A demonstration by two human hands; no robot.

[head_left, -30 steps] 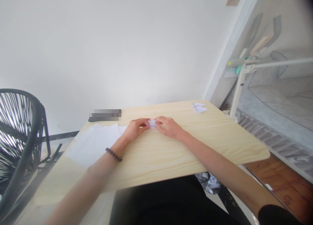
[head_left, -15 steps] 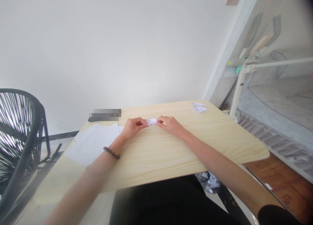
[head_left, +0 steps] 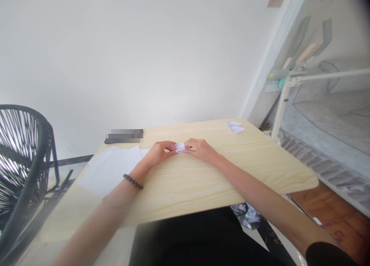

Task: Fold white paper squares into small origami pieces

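Note:
A small piece of folded white paper (head_left: 180,147) is held between both hands above the middle of the table. My left hand (head_left: 157,153) pinches its left end, thumb below and fingers above. On the opposite end, my right hand (head_left: 200,149) grips with thumb and fingertips. The paper's middle shows creases and seems partly opened out; its ends are hidden by my fingers. White paper sheets (head_left: 114,167) lie flat to the left, partly behind my left forearm. At the table's far right sit folded paper pieces (head_left: 235,127).
The light wooden table (head_left: 190,192) stands against a white wall. A dark, partly pixelated object (head_left: 124,136) lies at its back left. To the left is a black woven chair (head_left: 43,142). Under the front edge, a bag (head_left: 247,216) shows beside my leg.
The folded paper has come slightly nearer to me and looks more spread in the middle. Both hands have shifted a little with it, still gripping its ends.

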